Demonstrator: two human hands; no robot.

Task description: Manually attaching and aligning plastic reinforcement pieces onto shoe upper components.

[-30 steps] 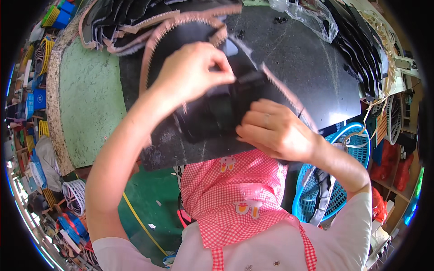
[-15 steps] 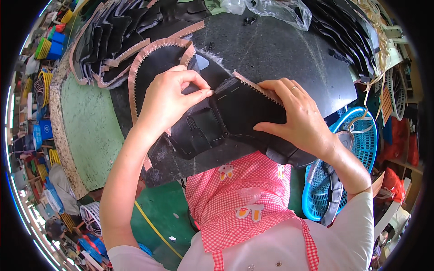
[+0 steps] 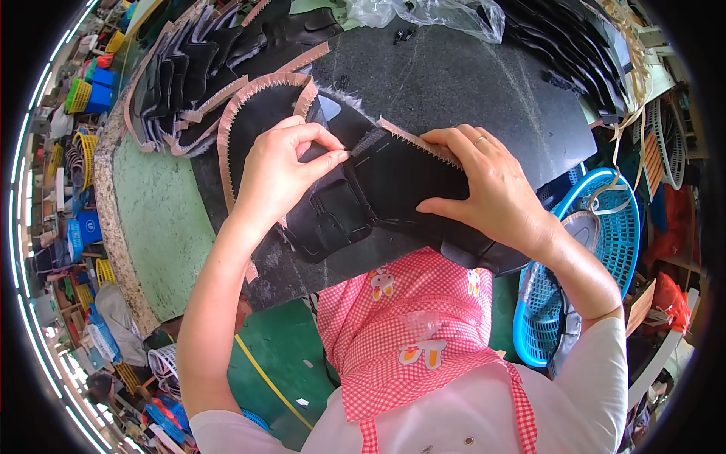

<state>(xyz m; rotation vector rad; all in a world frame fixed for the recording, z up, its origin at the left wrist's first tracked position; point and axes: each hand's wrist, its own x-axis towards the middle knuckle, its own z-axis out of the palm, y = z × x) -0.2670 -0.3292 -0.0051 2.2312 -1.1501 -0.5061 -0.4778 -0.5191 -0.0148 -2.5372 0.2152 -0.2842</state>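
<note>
A black leather piece, apparently a shoe or boot upper (image 3: 408, 181), lies before me, edged in pinkish tape with zigzag stitching and showing some grey fur. Over its middle, my left hand (image 3: 283, 166) is closed in a pinch, thumb and forefinger meeting beside a short textured strip (image 3: 367, 141). What they hold, if anything, is too small to name. Spread over the piece's right part is my right hand (image 3: 488, 181), a ring on one finger. Its fingers rest at the taped edge, with the thumb lower down on the leather, well apart from them.
The work sits on a dark board (image 3: 454, 83) over a green tabletop (image 3: 162, 227). Stacked black pieces (image 3: 189, 68) lie far left, more black pieces (image 3: 567, 53) far right. Clear plastic (image 3: 461, 19) is at the back. A blue basket (image 3: 631, 227) stands by my right arm.
The view has shifted slightly, so things sit a little differently in the picture. Both hands keep nearly the same pose on the black piece.
</note>
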